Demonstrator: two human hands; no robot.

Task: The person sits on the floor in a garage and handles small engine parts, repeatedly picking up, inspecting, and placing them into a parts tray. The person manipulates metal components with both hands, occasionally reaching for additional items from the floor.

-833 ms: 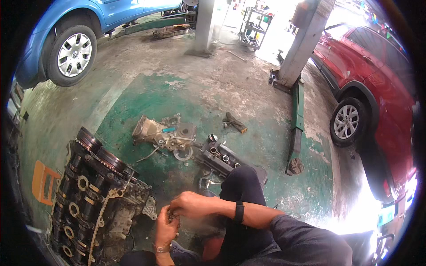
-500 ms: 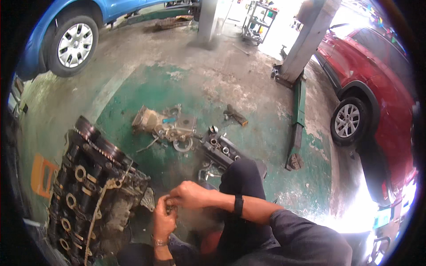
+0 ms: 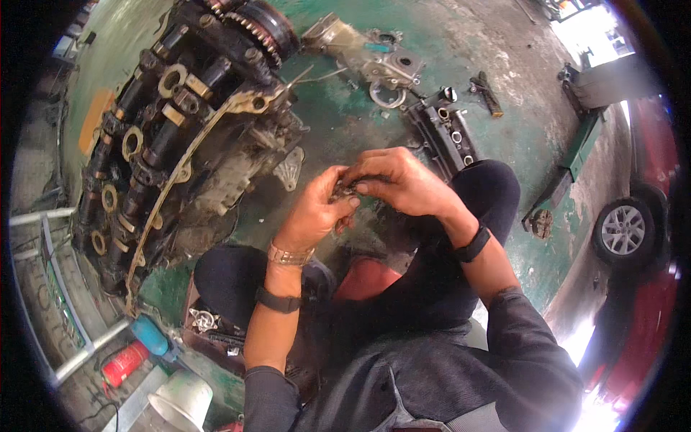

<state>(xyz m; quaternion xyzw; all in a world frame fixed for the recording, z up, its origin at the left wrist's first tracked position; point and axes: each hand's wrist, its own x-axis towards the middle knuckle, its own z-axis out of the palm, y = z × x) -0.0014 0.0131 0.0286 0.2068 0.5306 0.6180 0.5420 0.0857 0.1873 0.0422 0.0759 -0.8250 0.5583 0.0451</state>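
My left hand [image 3: 315,207] and my right hand [image 3: 394,180] meet in front of my knees, fingers closed around a small dark metal part [image 3: 347,189]. It is mostly covered by the fingers, so I cannot make out its exact kind. To the left of the hands stands a greasy engine [image 3: 216,191], its camshafts exposed on top and a toothed wheel [image 3: 263,32] at its far end. Neither hand touches the engine.
A dark engine valve cover [image 3: 448,137] and a dirty metal engine cover [image 3: 345,47] lie on the green floor ahead. At lower left are a red fire extinguisher [image 3: 124,363], a white bucket [image 3: 183,399] and a metal frame [image 3: 93,345]. A lift arm [image 3: 576,155] and red car [image 3: 651,288] are right.
My view has tilted down and turned, so the engine and floor parts sit higher in it. Both hands stay together at the small part; the right hand's fingers now curl over its top.
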